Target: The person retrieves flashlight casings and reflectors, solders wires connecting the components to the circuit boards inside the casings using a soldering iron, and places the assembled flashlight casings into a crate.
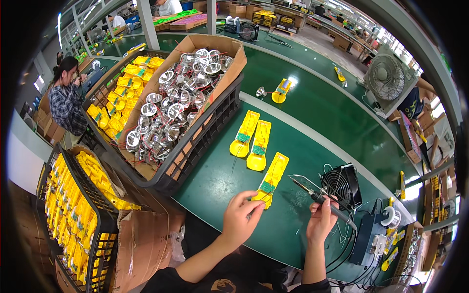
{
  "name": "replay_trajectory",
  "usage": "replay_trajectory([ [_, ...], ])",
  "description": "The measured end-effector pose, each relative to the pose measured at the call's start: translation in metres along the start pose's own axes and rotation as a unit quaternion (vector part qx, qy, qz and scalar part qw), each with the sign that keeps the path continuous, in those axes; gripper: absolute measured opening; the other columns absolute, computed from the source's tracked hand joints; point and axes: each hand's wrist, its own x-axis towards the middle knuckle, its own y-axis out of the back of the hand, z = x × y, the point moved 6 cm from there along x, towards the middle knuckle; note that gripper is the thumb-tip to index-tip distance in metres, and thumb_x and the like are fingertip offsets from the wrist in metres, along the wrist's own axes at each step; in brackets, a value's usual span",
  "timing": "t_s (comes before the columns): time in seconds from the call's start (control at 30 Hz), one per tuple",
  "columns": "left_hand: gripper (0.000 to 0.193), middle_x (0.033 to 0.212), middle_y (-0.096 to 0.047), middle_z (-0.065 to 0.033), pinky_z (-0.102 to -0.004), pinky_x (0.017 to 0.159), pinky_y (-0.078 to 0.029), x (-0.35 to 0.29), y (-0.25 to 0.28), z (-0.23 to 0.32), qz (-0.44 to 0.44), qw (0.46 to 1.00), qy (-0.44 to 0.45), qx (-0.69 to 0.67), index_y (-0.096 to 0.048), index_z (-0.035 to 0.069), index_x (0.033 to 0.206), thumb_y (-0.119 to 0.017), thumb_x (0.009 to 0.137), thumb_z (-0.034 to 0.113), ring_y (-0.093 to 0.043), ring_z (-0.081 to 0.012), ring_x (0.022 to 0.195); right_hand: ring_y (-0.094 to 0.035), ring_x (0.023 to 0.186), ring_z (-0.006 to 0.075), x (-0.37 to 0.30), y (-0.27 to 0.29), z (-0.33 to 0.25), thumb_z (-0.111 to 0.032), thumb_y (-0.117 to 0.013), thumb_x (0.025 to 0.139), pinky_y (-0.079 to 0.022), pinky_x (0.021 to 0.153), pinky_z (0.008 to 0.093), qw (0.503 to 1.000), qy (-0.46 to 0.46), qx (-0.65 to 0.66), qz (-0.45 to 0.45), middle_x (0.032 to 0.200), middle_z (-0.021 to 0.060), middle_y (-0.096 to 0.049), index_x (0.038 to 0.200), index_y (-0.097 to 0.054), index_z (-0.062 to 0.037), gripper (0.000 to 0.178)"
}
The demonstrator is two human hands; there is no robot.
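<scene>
Currently, the left hand (242, 217) pinches the near end of a yellow housing (276, 171) by the front edge of the table (212, 193). The housing's long axis runs obliquely away from that edge, leaning right. Right of it, a soldering iron (316, 196) points its tip toward the housing, apart from it. The right hand (321, 222), farther from the housing, grips the iron's handle.

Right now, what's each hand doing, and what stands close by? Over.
Left hand touching near end of yellow casing. Right hand gripping soldering iron. Black fan just beyond right hand.
</scene>
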Motion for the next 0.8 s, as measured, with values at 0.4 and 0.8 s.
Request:
replay_trajectory([
  [0.4,0.011,0.093,-0.060,-0.0107,-0.0413,0.070,-0.049,0.011,-0.043,0.037,-0.227,0.906,-0.132,0.333,-0.067,0.009,0.095,-0.065,0.085,0.014,-0.058,-0.0295,0.086,-0.054,0.070,0.0129,0.005,0.014,0.004,-0.012,-0.059,0.097,-0.043,0.063,0.0255,0.998,-0.039,0.010,0.041,0.080,0.0052,-0.055,0.104,-0.050,-0.0046,0.013],
  [0.8,0.007,0.079,-0.059,-0.0097,-0.0389,0.063,-0.047,-0.002,-0.028,0.033,-0.226,0.884,-0.213,0.350,-0.062,0.005,0.080,-0.066,0.081,0.010,-0.060,-0.0267,0.075,-0.055,0.073,0.0116,0.009,0.016,-0.008,-0.014,-0.060,0.097,-0.044,0.066,0.0249,0.999,-0.034,0.022,-0.006,0.084,0.0060,-0.058,0.107,-0.051,-0.0046,0.016],
])
